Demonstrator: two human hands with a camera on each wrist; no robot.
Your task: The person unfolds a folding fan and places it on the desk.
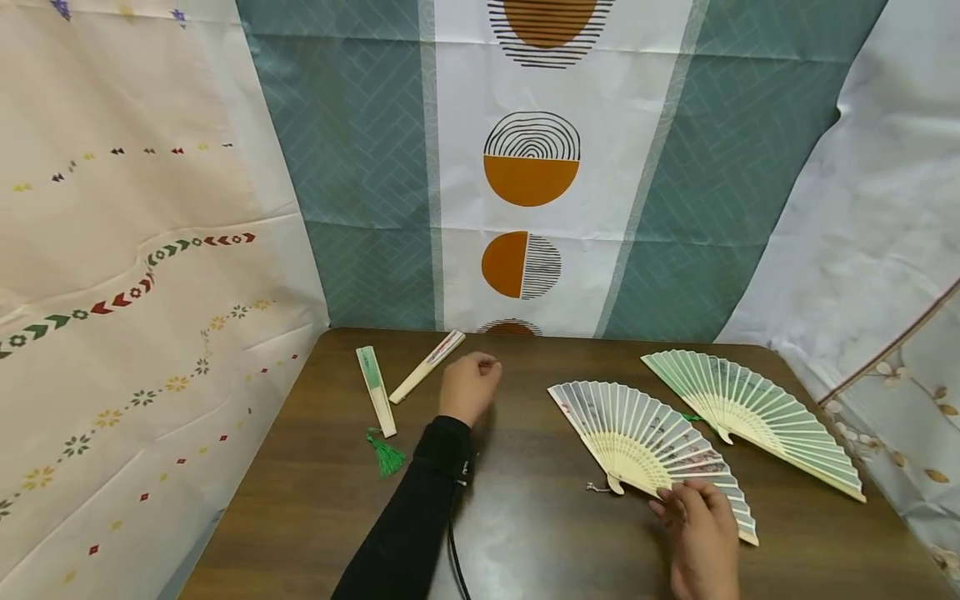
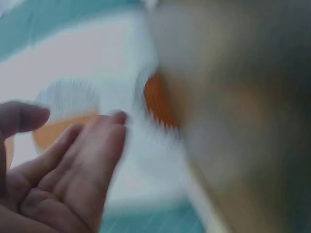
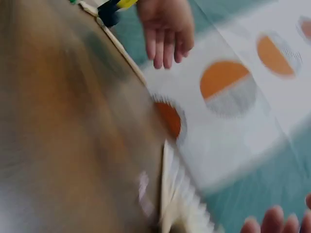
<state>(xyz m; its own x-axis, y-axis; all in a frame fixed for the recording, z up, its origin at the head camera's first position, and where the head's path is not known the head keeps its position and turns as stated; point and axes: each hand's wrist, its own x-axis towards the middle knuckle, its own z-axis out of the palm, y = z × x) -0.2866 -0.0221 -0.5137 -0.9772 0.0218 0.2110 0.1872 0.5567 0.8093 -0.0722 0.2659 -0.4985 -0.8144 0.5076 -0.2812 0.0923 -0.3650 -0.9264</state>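
My left hand (image 1: 470, 386) hovers over the table beside two folded fans. In the left wrist view its thumb and fingers are apart with nothing between them. The nearer folded fan (image 1: 420, 375) has a pale print; the folded green fan (image 1: 375, 390) lies left of it, with a green tassel (image 1: 387, 457). My right hand (image 1: 703, 529) is over the lower right edge of a spread white fan (image 1: 637, 421). In the right wrist view its loosely bent fingertips (image 3: 273, 221) appear apart from the blurred fan. A spread green fan (image 1: 761, 408) lies behind the white one.
The brown wooden table (image 1: 555, 542) bears the fans. A patterned green and white curtain (image 1: 360, 167) hangs behind it, with cream cloth (image 1: 112, 275) on the left and white cloth (image 1: 885, 208) on the right. A black cable (image 1: 454, 550) runs from the left sleeve.
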